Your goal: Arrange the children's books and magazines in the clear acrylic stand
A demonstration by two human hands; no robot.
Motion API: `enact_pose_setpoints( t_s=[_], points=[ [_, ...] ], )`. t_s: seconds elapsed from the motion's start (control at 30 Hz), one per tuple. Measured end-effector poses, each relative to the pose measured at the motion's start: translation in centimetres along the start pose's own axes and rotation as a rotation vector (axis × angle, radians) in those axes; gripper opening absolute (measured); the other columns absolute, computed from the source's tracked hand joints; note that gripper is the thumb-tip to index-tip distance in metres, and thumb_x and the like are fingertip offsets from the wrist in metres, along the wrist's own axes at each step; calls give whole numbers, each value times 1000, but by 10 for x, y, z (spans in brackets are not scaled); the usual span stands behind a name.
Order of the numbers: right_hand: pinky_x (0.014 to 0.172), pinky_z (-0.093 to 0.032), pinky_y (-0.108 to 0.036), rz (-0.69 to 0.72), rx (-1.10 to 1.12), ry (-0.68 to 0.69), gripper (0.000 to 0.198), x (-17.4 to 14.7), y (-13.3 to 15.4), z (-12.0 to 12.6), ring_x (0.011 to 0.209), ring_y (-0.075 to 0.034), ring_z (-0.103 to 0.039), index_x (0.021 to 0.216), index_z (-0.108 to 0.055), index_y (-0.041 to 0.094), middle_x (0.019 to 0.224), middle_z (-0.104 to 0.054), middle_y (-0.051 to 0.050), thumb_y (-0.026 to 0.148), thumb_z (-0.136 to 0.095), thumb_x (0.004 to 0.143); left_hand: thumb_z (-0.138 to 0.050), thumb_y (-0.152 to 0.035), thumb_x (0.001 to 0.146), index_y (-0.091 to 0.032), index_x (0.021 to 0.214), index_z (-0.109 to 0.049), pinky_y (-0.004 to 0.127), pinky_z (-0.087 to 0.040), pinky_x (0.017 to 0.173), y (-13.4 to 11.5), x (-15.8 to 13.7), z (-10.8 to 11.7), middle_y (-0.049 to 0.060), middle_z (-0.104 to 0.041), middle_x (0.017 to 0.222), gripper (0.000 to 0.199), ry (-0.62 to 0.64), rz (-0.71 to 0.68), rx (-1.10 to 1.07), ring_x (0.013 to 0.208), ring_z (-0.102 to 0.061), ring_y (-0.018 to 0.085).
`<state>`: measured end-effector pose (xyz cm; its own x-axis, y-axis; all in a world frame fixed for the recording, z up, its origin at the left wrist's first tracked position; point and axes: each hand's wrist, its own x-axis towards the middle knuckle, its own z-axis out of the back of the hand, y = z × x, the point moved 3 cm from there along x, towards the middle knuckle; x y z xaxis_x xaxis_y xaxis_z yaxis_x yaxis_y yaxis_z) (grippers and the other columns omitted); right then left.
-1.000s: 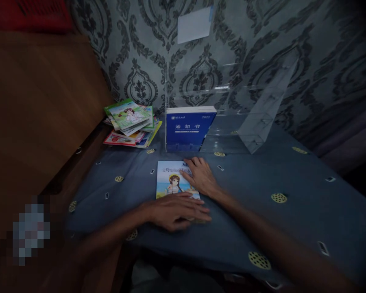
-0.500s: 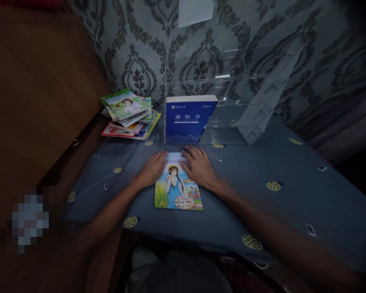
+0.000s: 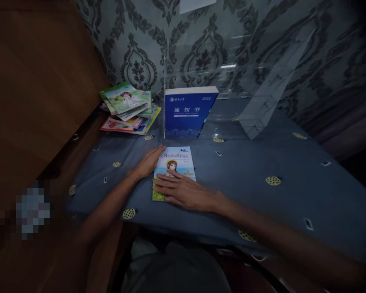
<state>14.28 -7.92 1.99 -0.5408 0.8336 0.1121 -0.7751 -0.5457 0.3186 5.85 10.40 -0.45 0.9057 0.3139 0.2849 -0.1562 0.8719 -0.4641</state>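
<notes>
Left hand: your left hand (image 3: 148, 162) lies open, steadying the booklet (image 3: 173, 162) at its left edge.
Right hand: your right hand (image 3: 186, 191) presses flat, pinning its lower half to the tablecloth (image 3: 262, 162).

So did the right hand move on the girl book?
Yes. The right hand slid from the top edge of the girl book, near the blue book, down onto its lower half, nearer the person.

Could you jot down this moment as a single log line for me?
left hand: flat at picture book's top-left corner | right hand: flat across its lower half | book lies on blue cloth
</notes>
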Motion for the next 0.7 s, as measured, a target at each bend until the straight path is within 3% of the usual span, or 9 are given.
enact_pose_setpoints(
  t_s=[0.13, 0.23, 0.33, 0.53, 0.7],
  points=[
    [127, -15, -50, 30, 77, 28, 47, -13, 18, 3, 152, -18, -29, 150, -46, 32, 157, -46, 0, 26, -45, 104, -36, -17, 97, -14, 141, -52, 45, -40, 119, -1, 0, 0, 13, -57, 148, 47, -2, 3, 32, 138, -52, 23],
    [127, -14, -51, -28, 116, 3, 45, -19, 17, 4, 153, -20, -28, 149, -48, 30, 158, -46, -1, 37, -44, 105, -36, -14, 96, -13, 141, -51, 46, -40, 119, -2, -1, -1, 14, -56, 148, 48, -2, -4, 44, 139, -51, 23],
    [126, -16, -51, -176, 80, -65, 52, -24, -5, 3, 154, -22, -25, 152, -45, 24, 160, -42, -7, 47, -38, 106, -35, -14, 96, -12, 140, -52, 45, -40, 119, -3, -1, 0, 15, -57, 147, 47, -16, -6, 45, 139, -52, 23],
    [121, -26, -58, -519, -119, -186, 65, -33, -76, 6, 154, -31, -23, 156, -36, 12, 164, -30, -18, 53, -32, 104, -35, -13, 96, -12, 140, -53, 45, -39, 120, -7, -2, 2, 15, -57, 147, 47, -16, 6, 65, 139, -52, 23],
    [122, -26, -54, -701, -219, -228, 67, -36, -90, 6, 152, -32, -28, 156, -35, 9, 163, -31, -21, 51, -29, 104, -37, -18, 98, -13, 135, -57, 45, -40, 119, -9, -4, 1, 14, -59, 145, 43, -116, 128, 107, 140, -51, 25]
  ],
)
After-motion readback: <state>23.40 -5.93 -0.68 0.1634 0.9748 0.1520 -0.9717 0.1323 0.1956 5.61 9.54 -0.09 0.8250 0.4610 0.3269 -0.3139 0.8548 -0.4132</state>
